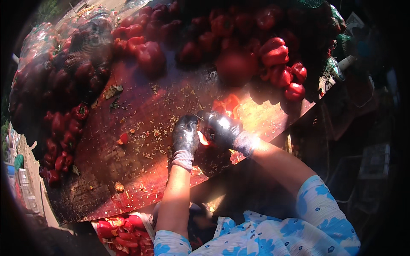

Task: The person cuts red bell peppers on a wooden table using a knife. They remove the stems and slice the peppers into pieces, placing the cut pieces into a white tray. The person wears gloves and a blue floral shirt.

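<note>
My left hand (184,134), in a dark glove, is closed, its fingertips near the blade of a thin knife (196,115). My gloved right hand (220,130) is shut on that knife. A strip of red pepper (203,138) shows between the two hands; which fingers hold it is unclear, as is what my left fingers grip. Cut red pepper pieces (229,103) lie just beyond my right hand on the stained wooden board (111,166). Seeds are scattered over the board, with small red scraps (124,138) to the left.
Piles of red peppers (277,55) line the board's back and right, with more (64,136) at left below netted sacks of peppers (55,77). A container of cut pepper pieces (124,234) sits below the near edge at lower left. Pale crates (29,192) stand far left.
</note>
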A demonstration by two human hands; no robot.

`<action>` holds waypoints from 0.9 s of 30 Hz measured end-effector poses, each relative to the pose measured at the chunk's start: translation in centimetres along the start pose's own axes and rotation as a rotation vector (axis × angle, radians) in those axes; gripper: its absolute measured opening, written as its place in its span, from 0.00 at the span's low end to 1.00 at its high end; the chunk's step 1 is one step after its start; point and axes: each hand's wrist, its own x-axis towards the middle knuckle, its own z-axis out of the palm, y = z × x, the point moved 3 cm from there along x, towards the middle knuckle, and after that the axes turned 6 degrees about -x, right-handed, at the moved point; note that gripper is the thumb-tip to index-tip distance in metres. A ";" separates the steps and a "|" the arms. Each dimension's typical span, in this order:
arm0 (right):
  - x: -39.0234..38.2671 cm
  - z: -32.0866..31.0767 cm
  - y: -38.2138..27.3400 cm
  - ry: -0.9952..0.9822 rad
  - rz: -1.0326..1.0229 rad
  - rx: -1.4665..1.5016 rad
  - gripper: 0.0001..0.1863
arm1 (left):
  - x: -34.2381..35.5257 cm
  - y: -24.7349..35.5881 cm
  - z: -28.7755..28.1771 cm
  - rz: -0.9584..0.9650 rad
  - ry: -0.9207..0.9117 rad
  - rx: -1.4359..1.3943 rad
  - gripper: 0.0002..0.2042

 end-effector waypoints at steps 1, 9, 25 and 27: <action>-0.1 -0.5 -0.2 -0.047 0.038 -0.019 0.14 | 0.0 0.2 0.0 -0.040 0.023 0.047 0.11; 0.4 -0.6 -1.3 -0.087 0.086 -0.080 0.17 | 0.3 -1.4 0.5 -0.001 0.015 -0.023 0.09; -1.2 1.9 1.8 0.257 -0.014 0.257 0.10 | 0.9 -2.6 1.2 -0.211 0.003 -0.201 0.14; -0.2 1.7 2.0 0.189 0.035 0.065 0.12 | 0.4 -2.9 0.3 -0.115 0.056 -0.171 0.10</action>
